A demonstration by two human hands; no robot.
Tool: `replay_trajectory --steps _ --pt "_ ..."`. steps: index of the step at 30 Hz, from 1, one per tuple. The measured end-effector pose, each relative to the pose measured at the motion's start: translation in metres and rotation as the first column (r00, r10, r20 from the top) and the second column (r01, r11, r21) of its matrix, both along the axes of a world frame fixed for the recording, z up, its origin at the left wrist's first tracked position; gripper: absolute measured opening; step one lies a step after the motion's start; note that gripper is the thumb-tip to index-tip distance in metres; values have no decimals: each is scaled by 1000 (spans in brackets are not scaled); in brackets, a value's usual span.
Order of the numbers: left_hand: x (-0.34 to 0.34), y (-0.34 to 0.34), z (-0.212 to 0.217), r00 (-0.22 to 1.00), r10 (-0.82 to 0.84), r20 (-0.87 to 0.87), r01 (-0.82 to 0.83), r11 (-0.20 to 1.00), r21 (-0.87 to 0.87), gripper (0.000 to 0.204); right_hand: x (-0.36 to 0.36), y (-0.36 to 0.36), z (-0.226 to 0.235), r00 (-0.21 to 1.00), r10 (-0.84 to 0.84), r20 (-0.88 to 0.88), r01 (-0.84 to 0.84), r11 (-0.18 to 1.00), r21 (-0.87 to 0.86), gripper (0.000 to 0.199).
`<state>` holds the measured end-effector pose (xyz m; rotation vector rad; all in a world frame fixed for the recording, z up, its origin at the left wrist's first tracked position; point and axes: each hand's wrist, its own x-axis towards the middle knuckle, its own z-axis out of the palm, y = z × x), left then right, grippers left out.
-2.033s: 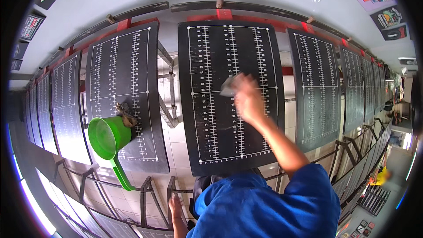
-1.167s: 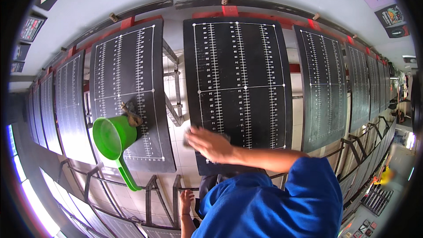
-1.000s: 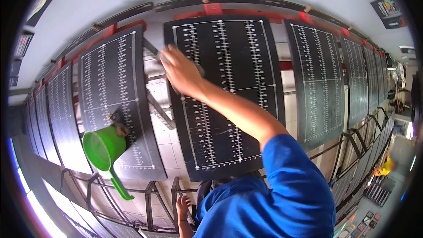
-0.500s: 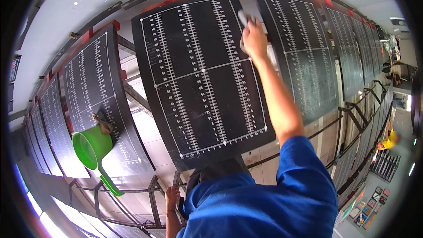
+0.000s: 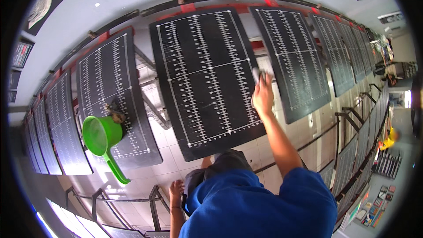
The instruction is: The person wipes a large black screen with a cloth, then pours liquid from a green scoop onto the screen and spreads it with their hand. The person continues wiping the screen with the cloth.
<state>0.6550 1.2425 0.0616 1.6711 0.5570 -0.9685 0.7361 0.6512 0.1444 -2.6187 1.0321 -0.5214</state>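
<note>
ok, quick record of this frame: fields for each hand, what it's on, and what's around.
right hand: raised, pressing a pale cloth at the right edge of the middle black panel
left hand: hanging low at the person's side, holding nothing visible
next panel left: green scoop with a long handle resting on it
setting: row of black panels with white markings on metal racks, tiled floor

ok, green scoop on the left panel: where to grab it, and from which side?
By the long handle, coming from the lower edge of the dark panel. The green scoop lies with its open bowl facing up on the panel and the handle sticks out past the panel edge over the tiled floor, free all round. The bowl is wide, with a brownish thing against its far rim.
</note>
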Motion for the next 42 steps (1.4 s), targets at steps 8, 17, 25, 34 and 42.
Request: replay_trajectory --steps 8,17,25,34,42 --pt "-109 49 34 993 115 -39 -94 931 352 41 310 -34 -4 980 200 -1 -199 974 -106 30" --pt "-39 4 -9 962 265 -66 -258 960 108 37 27 145 20 423 901 101 -904 412 111 37" --pt "-102 -1 -3 978 175 -112 -157 976 152 38 221 -121 -19 962 270 42 -255 941 -221 46" --pt "-94 10 11 958 239 -156 -202 953 224 43 285 126 4 607 791 75 -719 587 -373 32" --pt "-18 23 -21 994 100 -36 -96 989 116 38 -18 265 26 325 946 15 -933 318 169 43"
